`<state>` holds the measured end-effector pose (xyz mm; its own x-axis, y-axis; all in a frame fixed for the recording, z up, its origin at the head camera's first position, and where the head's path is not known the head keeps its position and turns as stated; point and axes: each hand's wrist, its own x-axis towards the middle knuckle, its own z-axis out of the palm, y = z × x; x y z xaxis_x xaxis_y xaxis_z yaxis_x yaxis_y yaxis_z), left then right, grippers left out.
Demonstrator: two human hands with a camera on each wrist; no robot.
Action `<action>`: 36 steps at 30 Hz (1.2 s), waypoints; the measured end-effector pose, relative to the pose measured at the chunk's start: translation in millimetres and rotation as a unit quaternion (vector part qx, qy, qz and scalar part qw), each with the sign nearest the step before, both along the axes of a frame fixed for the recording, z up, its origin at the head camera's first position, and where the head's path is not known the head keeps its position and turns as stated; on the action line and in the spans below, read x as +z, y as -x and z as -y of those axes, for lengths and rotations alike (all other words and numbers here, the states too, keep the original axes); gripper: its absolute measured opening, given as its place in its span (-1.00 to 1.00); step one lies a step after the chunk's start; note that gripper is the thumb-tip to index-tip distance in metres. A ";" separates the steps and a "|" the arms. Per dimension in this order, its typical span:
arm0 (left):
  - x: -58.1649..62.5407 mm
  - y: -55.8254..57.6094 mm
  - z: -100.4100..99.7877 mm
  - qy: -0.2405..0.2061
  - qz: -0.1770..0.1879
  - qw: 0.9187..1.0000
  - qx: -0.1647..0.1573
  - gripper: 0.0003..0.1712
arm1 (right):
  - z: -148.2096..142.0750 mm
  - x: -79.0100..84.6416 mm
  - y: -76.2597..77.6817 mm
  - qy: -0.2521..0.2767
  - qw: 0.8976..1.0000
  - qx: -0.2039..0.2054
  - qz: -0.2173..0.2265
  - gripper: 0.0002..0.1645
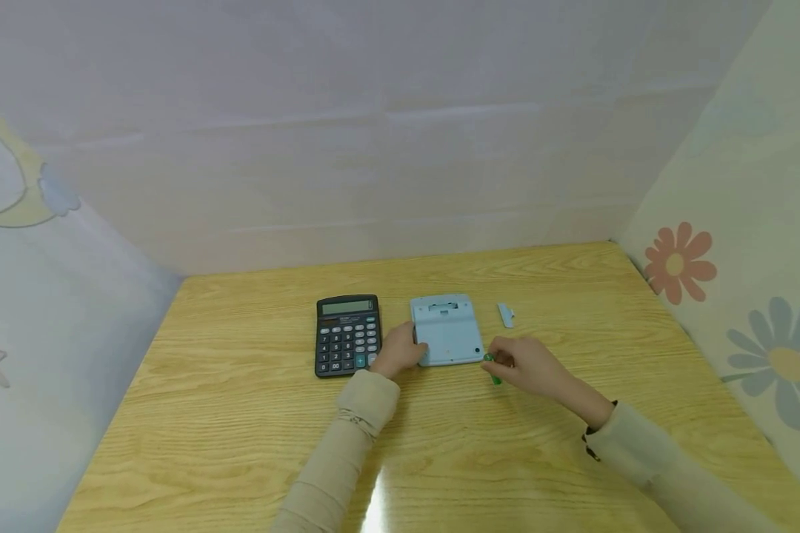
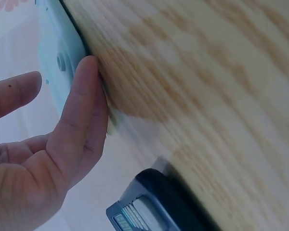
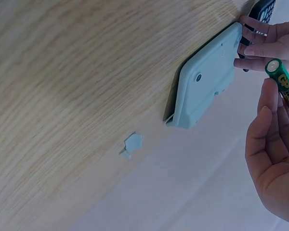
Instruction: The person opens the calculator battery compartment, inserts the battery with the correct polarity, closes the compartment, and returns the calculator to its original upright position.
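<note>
A light blue calculator [image 1: 450, 332] lies back side up on the table, its battery compartment [image 1: 444, 306] uncovered near the far edge. My left hand [image 1: 398, 350] touches its left edge. In the left wrist view the fingers [image 2: 82, 91] stretch along that edge, while the thumb [image 2: 19, 91] stands apart from them. Just off the near right corner, my right hand [image 1: 530, 363] pinches a green battery [image 3: 282, 83] with GP lettering, one flat end showing. To the right of the calculator lies a small light blue battery cover [image 1: 505, 315].
Left of the blue calculator, close beside my left hand, a black calculator [image 1: 347, 337] lies with its keys up. The wooden table [image 1: 240, 437] meets patterned sheets at its back and sides.
</note>
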<state>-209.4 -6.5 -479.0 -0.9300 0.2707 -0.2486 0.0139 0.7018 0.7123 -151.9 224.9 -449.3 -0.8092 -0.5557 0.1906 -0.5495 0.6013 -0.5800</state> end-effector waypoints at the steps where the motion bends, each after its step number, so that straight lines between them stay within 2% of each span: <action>1: 0.1 0.5 -0.6 0.005 0.003 1.000 0.003 -0.59 | 0.5 -0.3 1.7 -0.001 1.000 -0.001 -0.001 -0.91; 7: -2.5 4.3 -2.3 0.025 0.018 0.999 0.017 -0.59 | 5.6 -4.8 13.2 -0.004 1.000 -0.009 0.001 -0.88; 14: -4.3 5.5 -2.0 0.034 0.019 0.999 0.021 -0.62 | 10.5 -10.3 29.6 0.018 0.999 -0.006 -0.028 -0.90; 23: -7.1 6.9 -1.1 0.033 0.017 0.999 0.025 -0.61 | 18.8 -4.7 53.0 0.018 0.998 -0.021 -0.054 -0.91; 31: -11.6 8.9 -2.0 0.045 0.015 0.999 0.025 -0.56 | 27.2 -1.0 73.8 -0.001 0.998 -0.042 -0.038 -0.84; 36: -12.5 8.1 -3.4 0.032 0.022 0.999 0.028 -0.57 | 32.9 0.3 82.6 -0.007 0.998 -0.052 -0.031 -0.84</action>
<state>-217.5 -3.1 -491.5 -0.9313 0.2005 -0.3041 -0.0566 0.7450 0.6646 -234.5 192.0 -449.0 -0.8497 -0.4721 0.2346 -0.5179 0.6645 -0.5387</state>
